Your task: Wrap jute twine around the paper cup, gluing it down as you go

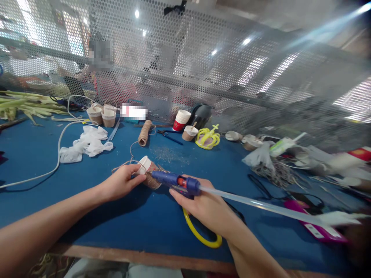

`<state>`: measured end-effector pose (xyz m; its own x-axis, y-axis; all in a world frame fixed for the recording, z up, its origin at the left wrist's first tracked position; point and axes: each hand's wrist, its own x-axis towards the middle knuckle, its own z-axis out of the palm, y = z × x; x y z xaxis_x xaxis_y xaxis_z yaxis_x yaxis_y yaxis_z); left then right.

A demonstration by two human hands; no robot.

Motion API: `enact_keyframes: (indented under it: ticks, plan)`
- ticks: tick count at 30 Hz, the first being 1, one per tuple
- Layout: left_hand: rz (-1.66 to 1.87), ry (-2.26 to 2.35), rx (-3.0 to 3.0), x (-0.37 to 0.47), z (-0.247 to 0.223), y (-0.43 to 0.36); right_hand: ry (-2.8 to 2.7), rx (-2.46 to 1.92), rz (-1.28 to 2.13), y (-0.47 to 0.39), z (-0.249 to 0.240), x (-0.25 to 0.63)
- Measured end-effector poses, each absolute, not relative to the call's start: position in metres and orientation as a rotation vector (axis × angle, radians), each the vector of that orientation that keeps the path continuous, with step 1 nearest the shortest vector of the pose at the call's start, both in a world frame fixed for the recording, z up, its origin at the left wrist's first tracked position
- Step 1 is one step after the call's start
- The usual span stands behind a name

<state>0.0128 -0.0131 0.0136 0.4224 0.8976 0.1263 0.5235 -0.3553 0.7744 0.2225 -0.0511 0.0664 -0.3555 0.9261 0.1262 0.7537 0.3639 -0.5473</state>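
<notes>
A tilted white cup (144,165) partly wrapped in brown twine (151,183) is pinched by the left hand (124,180), the inward-angled right hand (205,201) gripping a glue gun (169,178).

Left grip (123,181) holds twine-wrapped paper cup (151,181) at blue bench (130,231). Right grip (208,204) holds blue glue gun (169,179), front end beside cup. Twine spool (145,133) lies beyond.

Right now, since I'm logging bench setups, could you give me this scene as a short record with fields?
left grip: holding a white-rimmed cup with brown wrapping
right grip: around a blue glue gun
glue stick: long, translucent, sticking out of the gun's back
gun tip: at the cup, contact unclear
beyond the hands: twine roll, yellow crown-shaped piece
surface: blue tabletop
</notes>
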Motion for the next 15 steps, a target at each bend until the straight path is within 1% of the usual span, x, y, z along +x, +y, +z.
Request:
enact_keyframes:
  ticks: [9,15]
  plan:
    - [0.715,1.175,2.059,0.0127,0.0127,-0.0132,-2.188,-1.400,0.498,-0.0538,0.0647,0.2210]
    - [0.724,1.189,2.059,0.0137,0.0126,-0.0135,-2.155,-1.502,0.552,-0.0515,0.0678,0.2224]
